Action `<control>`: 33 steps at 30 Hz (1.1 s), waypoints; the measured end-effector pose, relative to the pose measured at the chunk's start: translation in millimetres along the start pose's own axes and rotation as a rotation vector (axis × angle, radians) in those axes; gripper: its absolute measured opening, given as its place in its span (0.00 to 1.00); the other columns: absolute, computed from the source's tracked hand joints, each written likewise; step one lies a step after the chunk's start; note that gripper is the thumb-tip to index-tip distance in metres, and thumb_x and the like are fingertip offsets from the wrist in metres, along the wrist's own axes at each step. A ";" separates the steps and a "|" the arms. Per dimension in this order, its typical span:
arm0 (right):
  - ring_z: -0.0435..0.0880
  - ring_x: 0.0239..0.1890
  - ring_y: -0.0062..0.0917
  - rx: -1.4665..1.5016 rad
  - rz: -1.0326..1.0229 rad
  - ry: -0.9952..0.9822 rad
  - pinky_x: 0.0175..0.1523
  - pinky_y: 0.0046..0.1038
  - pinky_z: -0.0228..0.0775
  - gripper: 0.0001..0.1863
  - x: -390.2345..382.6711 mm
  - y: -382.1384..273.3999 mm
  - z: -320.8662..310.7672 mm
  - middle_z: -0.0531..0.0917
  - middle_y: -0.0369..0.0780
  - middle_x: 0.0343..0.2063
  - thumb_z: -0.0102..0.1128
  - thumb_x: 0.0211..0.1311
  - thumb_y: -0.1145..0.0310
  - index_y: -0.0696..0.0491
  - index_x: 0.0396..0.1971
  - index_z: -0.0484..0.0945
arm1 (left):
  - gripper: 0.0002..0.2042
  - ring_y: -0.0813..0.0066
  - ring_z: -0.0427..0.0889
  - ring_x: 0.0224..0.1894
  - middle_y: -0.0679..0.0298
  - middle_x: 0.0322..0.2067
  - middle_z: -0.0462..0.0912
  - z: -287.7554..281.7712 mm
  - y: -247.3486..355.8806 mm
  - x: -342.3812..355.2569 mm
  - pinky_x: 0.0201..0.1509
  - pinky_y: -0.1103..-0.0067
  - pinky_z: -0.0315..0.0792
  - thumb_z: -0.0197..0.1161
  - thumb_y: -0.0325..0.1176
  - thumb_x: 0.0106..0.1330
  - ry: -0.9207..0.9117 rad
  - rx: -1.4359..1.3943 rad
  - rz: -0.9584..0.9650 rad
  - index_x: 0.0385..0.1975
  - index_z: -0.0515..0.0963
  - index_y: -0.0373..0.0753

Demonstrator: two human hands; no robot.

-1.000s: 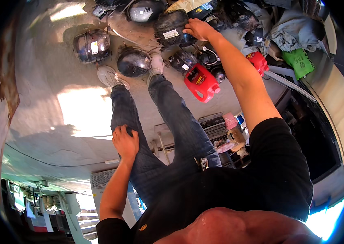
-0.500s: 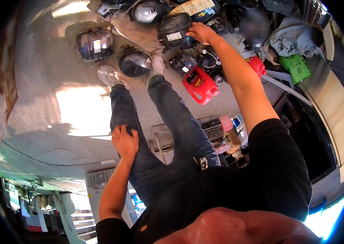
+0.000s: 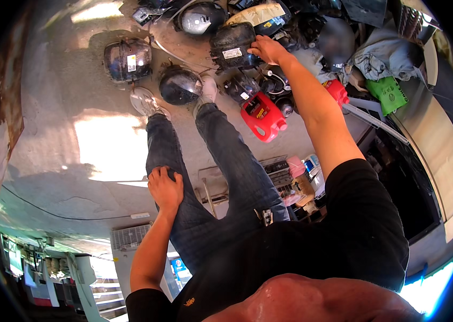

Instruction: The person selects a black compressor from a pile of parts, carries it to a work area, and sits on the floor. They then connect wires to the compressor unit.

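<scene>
1. Labelled compressor (image 3: 232,43) is far centre; nearest is the left hand (image 3: 166,188), resting over the left leg (image 3: 162,145), fingers loosely apart, nothing visible in it.
2. Red jug (image 3: 256,116): right of the shoes, opaque, contents unknown. Second red jug (image 3: 336,92): farther right, partly behind the forearm (image 3: 315,102), same.
3. Green bag (image 3: 387,95), far right: can't see inside.
4. Domed compressor (image 3: 181,85) sits between the shoes (image 3: 142,102); if knocked, could roll onto a foot.
5. Right hand (image 3: 268,49): fingers curled at labelled compressor's right end; can't tell clamped or just touching. One-handed edge hold looks slip-prone: off-centre weight could twist it, pinch fingers or hit the smaller compressor (image 3: 240,86) just nearer.
</scene>
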State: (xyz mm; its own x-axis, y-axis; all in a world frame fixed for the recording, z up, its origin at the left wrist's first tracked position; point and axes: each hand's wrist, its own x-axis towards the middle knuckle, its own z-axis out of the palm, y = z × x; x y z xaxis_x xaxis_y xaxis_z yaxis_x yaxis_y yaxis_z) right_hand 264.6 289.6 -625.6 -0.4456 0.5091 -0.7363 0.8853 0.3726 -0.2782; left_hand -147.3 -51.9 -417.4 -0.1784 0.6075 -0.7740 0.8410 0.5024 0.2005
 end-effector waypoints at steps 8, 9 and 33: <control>0.74 0.56 0.46 0.006 0.016 -0.047 0.62 0.44 0.68 0.20 1.2 -0.7 -3.5 0.76 0.47 0.47 0.52 0.75 0.51 0.53 0.44 0.82 | 0.15 0.54 0.75 0.52 0.55 0.47 0.79 -3.3 -1.8 3.7 0.58 0.62 0.68 0.62 0.39 0.59 0.025 -0.006 0.012 0.41 0.82 0.38; 0.74 0.57 0.45 -0.005 0.030 -0.068 0.62 0.44 0.69 0.21 2.0 -1.3 -4.5 0.76 0.46 0.48 0.51 0.75 0.50 0.52 0.46 0.83 | 0.15 0.54 0.75 0.52 0.55 0.47 0.79 -3.9 -2.2 3.9 0.58 0.62 0.68 0.62 0.39 0.59 0.030 -0.005 0.013 0.41 0.82 0.38; 0.74 0.60 0.42 -0.011 0.096 -0.151 0.65 0.42 0.68 0.21 4.6 -10.3 -14.6 0.77 0.44 0.52 0.51 0.75 0.49 0.49 0.50 0.83 | 0.15 0.53 0.75 0.52 0.55 0.47 0.78 -15.8 -5.0 10.9 0.58 0.62 0.68 0.62 0.39 0.59 0.039 -0.044 0.021 0.41 0.81 0.37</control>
State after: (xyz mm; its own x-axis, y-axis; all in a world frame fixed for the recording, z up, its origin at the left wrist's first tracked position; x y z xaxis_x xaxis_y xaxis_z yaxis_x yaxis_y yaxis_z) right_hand 251.5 299.4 -617.0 -0.3334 0.4208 -0.8436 0.9210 0.3367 -0.1961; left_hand -161.6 -38.1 -417.3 -0.1815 0.6413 -0.7455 0.8215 0.5156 0.2435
